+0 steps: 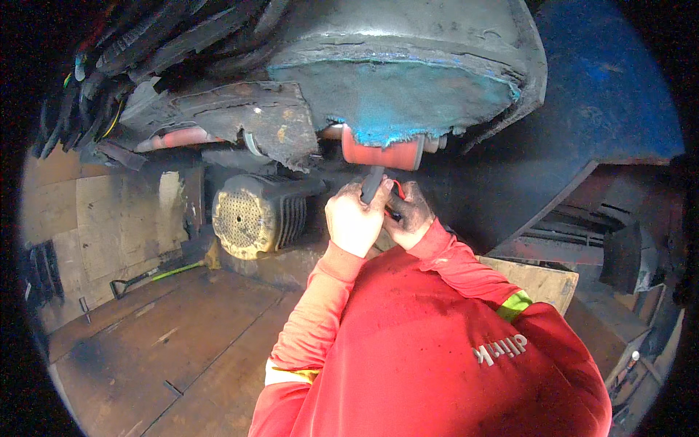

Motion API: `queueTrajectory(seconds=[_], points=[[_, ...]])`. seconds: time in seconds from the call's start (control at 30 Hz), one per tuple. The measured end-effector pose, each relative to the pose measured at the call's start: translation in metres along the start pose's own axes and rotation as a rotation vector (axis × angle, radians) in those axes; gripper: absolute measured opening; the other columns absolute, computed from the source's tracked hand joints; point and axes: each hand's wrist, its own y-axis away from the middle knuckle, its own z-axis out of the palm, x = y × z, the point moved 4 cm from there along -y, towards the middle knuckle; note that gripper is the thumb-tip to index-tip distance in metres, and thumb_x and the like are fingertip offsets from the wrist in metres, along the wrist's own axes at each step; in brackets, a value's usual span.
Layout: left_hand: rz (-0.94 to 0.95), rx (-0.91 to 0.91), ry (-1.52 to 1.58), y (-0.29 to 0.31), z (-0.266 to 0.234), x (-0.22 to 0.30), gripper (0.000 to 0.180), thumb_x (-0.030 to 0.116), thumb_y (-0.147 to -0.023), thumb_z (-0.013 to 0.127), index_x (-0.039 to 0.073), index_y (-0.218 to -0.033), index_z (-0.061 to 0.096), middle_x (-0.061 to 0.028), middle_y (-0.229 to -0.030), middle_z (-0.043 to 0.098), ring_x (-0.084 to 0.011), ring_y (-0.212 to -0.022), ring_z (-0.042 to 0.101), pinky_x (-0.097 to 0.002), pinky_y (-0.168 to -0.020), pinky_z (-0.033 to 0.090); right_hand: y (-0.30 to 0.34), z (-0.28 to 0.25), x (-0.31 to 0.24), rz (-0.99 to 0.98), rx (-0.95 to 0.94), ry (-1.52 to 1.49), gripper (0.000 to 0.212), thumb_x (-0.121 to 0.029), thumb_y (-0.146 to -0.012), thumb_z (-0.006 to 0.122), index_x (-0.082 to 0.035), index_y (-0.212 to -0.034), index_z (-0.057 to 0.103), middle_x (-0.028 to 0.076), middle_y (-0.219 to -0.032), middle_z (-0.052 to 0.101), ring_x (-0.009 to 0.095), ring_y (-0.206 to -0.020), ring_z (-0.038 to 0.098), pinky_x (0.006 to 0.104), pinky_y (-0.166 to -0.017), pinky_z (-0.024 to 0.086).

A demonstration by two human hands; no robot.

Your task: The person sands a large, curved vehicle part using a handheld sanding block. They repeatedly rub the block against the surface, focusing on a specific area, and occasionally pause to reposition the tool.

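Both my hands are together in front of a red roller (382, 153), just below it. My left hand (354, 218) is closed around a dark grey flat piece (373, 183), whose upper end reaches up to the roller; I cannot tell whether they touch. My right hand (409, 211), its fingers blackened, is closed on a black part with a red edge (397, 191). Whether this belongs to the same piece is hidden by the fingers. Over the roller hangs a frayed cloth flap (408, 95) covered in teal dust.
Left of the roller are a ragged dark flap (277, 120) and a second red roller (178, 138). A finned motor (247, 218) with a perforated, dusty end stands below. Dark hoses (175, 44) hang upper left; a blue panel (604, 80) rises right. Brown boards (182, 342) cover the floor.
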Motion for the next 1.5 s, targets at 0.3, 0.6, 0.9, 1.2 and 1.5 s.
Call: queueTrajectory(seconds=[0.3, 0.6, 0.9, 1.2, 1.5], points=[[-0.077, -0.074, -0.11, -0.004, -0.004, 0.004, 0.04, 0.038, -0.087, 0.073, 0.0, -0.073, 0.069, -0.0225, -0.067, 0.064, -0.0398, -0.062, 0.066, -0.0439, -0.054, 0.05, -0.007, -0.01, -0.017, 0.027, -0.034, 0.001, 0.048, -0.022, -0.08, 0.071, -0.012, -0.126, 0.061, 0.018, -0.108, 0.058, 0.039, -0.096, 0.052, 0.0474, -0.082, 0.046], [0.106, 0.033, 0.069, 0.003, -0.016, 0.013, 0.035, 0.034, -0.087, 0.072, 0.001, -0.077, 0.069, -0.0225, -0.068, 0.064, -0.0402, -0.064, 0.066, -0.0439, -0.055, 0.05, -0.009, -0.011, -0.03, -0.089, 0.113, 0.12, 0.051, -0.011, -0.078, 0.07, -0.015, -0.127, 0.059, 0.013, -0.116, 0.061, 0.042, -0.108, 0.051, 0.0487, -0.09, 0.044], [-0.027, -0.114, 0.005, -0.003, -0.01, 0.01, 0.028, 0.032, -0.087, 0.072, 0.004, -0.094, 0.073, -0.0206, -0.077, 0.069, -0.0378, -0.071, 0.069, -0.0411, -0.061, 0.053, -0.005, -0.008, -0.025, -0.016, 0.168, 0.125, 0.046, -0.013, -0.082, 0.071, -0.016, -0.127, 0.059, 0.013, -0.114, 0.058, 0.037, -0.108, 0.052, 0.0473, -0.092, 0.045], [0.125, -0.083, 0.094, 0.004, -0.018, 0.022, 0.029, 0.031, -0.089, 0.07, 0.002, -0.095, 0.072, -0.0202, -0.084, 0.07, -0.0376, -0.075, 0.07, -0.0409, -0.065, 0.055, -0.005, -0.004, -0.024, -0.11, 0.165, 0.097, 0.038, -0.011, -0.084, 0.065, -0.014, -0.122, 0.062, 0.016, -0.115, 0.058, 0.038, -0.106, 0.055, 0.0476, -0.089, 0.047], [0.029, -0.155, 0.05, -0.002, -0.008, 0.013, 0.028, 0.031, -0.089, 0.07, 0.004, -0.096, 0.073, -0.0204, -0.082, 0.069, -0.0362, -0.075, 0.07, -0.0402, -0.064, 0.054, -0.001, -0.016, -0.035, -0.047, 0.129, 0.255, 0.045, -0.02, -0.086, 0.065, -0.009, -0.129, 0.057, 0.019, -0.117, 0.06, 0.04, -0.106, 0.054, 0.051, -0.091, 0.046]])
